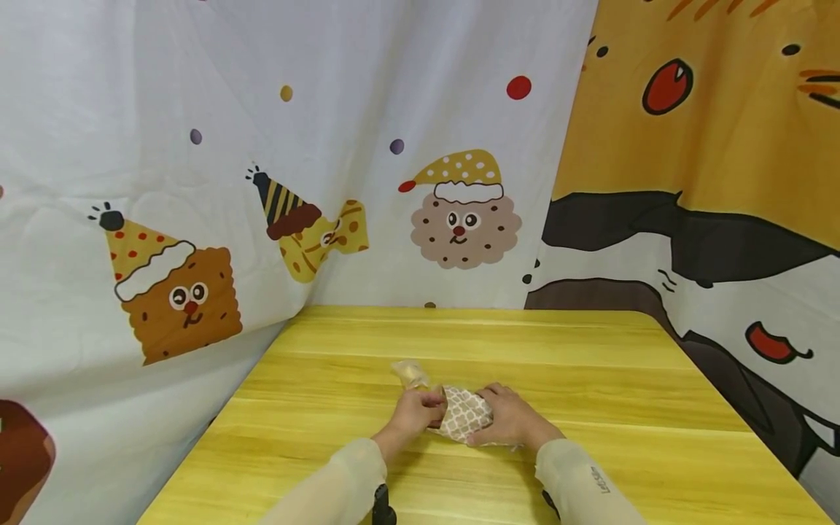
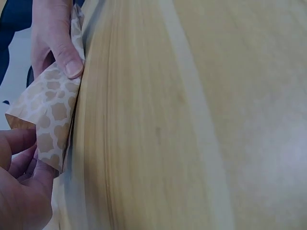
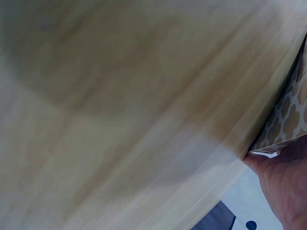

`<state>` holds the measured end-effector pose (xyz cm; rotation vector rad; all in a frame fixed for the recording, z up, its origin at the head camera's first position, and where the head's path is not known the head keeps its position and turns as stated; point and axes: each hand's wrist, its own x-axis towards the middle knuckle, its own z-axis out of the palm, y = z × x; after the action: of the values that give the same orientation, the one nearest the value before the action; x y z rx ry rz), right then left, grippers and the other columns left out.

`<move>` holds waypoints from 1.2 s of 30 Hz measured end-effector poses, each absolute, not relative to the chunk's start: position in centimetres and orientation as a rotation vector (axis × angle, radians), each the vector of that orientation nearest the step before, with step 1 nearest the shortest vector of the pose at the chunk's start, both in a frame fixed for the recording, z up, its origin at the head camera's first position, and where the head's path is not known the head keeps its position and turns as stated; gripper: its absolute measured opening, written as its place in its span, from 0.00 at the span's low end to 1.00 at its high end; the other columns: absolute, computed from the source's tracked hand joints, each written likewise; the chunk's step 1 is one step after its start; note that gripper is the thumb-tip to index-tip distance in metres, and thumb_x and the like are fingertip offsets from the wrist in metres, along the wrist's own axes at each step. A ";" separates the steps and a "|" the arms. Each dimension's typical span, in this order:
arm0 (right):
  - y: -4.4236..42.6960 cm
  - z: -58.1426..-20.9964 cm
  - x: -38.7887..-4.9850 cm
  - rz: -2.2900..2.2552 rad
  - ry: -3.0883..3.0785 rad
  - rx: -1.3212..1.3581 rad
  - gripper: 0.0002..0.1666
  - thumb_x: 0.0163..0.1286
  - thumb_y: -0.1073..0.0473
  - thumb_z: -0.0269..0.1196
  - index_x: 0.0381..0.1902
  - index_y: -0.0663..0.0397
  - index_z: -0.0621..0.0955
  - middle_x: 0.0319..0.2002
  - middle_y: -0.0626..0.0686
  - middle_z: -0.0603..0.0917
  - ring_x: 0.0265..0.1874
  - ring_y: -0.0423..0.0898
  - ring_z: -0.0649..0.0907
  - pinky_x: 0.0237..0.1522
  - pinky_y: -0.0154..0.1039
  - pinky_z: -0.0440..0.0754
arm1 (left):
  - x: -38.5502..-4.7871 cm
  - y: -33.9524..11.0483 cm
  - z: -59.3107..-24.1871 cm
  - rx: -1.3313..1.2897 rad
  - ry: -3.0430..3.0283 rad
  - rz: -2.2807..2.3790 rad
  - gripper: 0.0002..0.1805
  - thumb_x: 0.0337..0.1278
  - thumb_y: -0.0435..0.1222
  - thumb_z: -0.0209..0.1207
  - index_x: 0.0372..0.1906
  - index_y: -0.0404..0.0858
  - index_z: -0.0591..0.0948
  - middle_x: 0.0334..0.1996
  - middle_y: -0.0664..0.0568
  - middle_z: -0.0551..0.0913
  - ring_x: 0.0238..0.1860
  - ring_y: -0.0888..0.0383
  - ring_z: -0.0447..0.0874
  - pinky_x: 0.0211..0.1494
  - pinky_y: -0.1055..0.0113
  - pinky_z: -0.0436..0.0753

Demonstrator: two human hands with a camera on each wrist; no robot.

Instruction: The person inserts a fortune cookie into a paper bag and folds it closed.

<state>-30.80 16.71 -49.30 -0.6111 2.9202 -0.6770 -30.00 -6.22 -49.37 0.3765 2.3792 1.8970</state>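
A tan paper piece with a white lattice pattern (image 1: 464, 414) lies on the table between the two hands, also visible in the left wrist view (image 2: 56, 105) and the right wrist view (image 3: 290, 117). The left hand (image 1: 415, 415) pinches its left, open-looking edge; in the left wrist view the fingers of this hand (image 2: 26, 191) are bent at that edge. The right hand (image 1: 508, 417) grips the other end, thumb on the near side and fingers over the far side. A crumpled translucent wrapper (image 1: 410, 373) lies just beyond the left hand; its contents are unclear.
The yellow wood-grain table (image 1: 525, 350) extends around the hands. Behind and beside it hangs a white curtain (image 1: 367, 87) with cartoon prints, orange and black at the right. A small black object (image 1: 383, 507) shows by the left sleeve.
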 end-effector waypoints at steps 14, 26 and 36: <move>16.7 -49.4 -30.9 -0.662 2.934 -0.596 0.61 0.44 0.27 0.74 0.69 0.55 0.71 0.66 0.58 0.70 0.64 0.62 0.69 0.60 0.61 0.71 | -31.3 -8.5 -48.5 0.249 2.423 1.983 0.12 0.65 0.25 0.58 0.48 0.19 0.80 0.36 0.36 0.83 0.29 0.54 0.81 0.33 0.61 0.84; 16.7 -49.4 -30.9 -0.666 2.932 -0.602 0.61 0.44 0.26 0.74 0.70 0.56 0.71 0.66 0.59 0.69 0.65 0.62 0.69 0.61 0.61 0.70 | -33.5 -11.0 -48.2 -0.005 2.781 1.825 0.13 0.65 0.34 0.63 0.47 0.28 0.84 0.38 0.44 0.84 0.35 0.52 0.81 0.34 0.62 0.81; 16.6 -49.2 -30.8 -0.689 2.912 -0.600 0.62 0.45 0.27 0.74 0.70 0.56 0.71 0.67 0.59 0.69 0.65 0.62 0.68 0.62 0.62 0.69 | -34.6 -11.6 -48.0 -0.182 2.810 1.685 0.21 0.66 0.42 0.62 0.51 0.27 0.82 0.48 0.36 0.83 0.47 0.43 0.81 0.47 0.50 0.82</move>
<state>-30.79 16.58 -49.21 -0.5996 2.9121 -0.6893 -34.59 -11.60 -48.01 -0.1823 2.8104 1.6853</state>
